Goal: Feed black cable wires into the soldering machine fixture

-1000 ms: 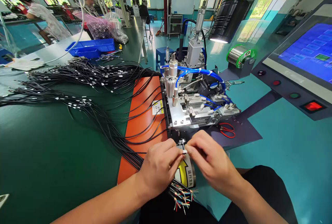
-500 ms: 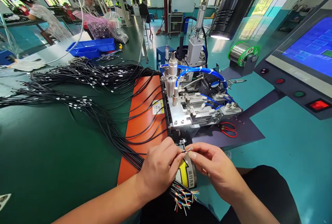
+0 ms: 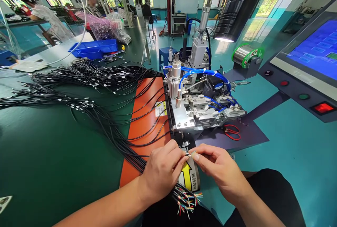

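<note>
Between thumb and fingers, my left hand [image 3: 164,167] pinches the end of a black cable [image 3: 187,155], just in front of the machine. My right hand [image 3: 217,167] is closed on the thin stripped wires [image 3: 194,153] that come out of that same cable end; its fingertips partly cover them. Below my left hand hangs a bundle of cable ends with fanned coloured wires [image 3: 187,200]. More black cables [image 3: 126,149] run from the left under my left wrist. Beneath my fingers is a label with a yellow arrow [image 3: 186,176].
A metal machine [image 3: 202,107] with blue air tubes stands straight ahead over an orange board [image 3: 143,114]. Red-handled scissors [image 3: 232,132] lie to its right. A lamp [image 3: 234,18], a solder spool [image 3: 244,55] and a control screen [image 3: 313,48] flank it. Blue trays [image 3: 93,48] sit at the back left.
My right fingertips have closed further over the thin wires, so less of them shows. My left hand keeps its place on the cable.
</note>
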Tool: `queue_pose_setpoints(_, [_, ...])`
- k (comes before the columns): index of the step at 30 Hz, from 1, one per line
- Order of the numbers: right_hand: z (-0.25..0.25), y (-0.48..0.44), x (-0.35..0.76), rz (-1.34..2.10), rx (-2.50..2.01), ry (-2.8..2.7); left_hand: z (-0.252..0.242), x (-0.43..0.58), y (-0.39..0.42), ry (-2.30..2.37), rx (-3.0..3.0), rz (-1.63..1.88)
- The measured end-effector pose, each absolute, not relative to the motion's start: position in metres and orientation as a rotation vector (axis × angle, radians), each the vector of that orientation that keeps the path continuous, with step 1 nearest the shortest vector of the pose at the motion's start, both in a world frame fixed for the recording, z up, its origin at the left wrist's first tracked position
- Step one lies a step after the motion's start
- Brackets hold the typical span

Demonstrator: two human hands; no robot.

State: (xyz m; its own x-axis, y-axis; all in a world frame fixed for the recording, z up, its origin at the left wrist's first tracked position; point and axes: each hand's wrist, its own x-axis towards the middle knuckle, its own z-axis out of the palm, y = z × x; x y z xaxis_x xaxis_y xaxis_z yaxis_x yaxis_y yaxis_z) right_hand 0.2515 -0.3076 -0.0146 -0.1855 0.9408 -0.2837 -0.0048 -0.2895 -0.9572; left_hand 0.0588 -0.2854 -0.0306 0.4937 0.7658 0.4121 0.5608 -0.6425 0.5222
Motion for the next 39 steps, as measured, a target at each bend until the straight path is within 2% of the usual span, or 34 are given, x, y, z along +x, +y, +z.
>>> queue_pose_setpoints(4, [-0.009,-0.31,0.25,1.31,-1.435,-1.486,-0.027,0.059,-0.288,1.136,2.587,0.908])
queue_pose_setpoints(7, [-0.008,-0.314,0.241,0.976,-1.464,-1.676,-0.023,0.059,-0.292,1.124,2.717,0.896])
queue_pose_setpoints(10, [-0.01,-0.318,0.232,0.742,-1.432,-1.721,-0.018,0.058,-0.292,1.134,2.614,0.916])
queue_pose_setpoints(14, [-0.011,-0.315,0.237,0.962,-1.518,-1.548,-0.015,0.058,-0.284,1.102,2.232,0.882])
queue_pose_setpoints(19, [-0.015,-0.308,0.262,1.306,-1.482,-1.323,-0.018,0.058,-0.279,1.089,2.126,0.825])
queue_pose_setpoints(39, [-0.013,-0.296,0.262,1.455,-1.49,-1.34,-0.024,0.058,-0.281,1.114,2.147,0.805])
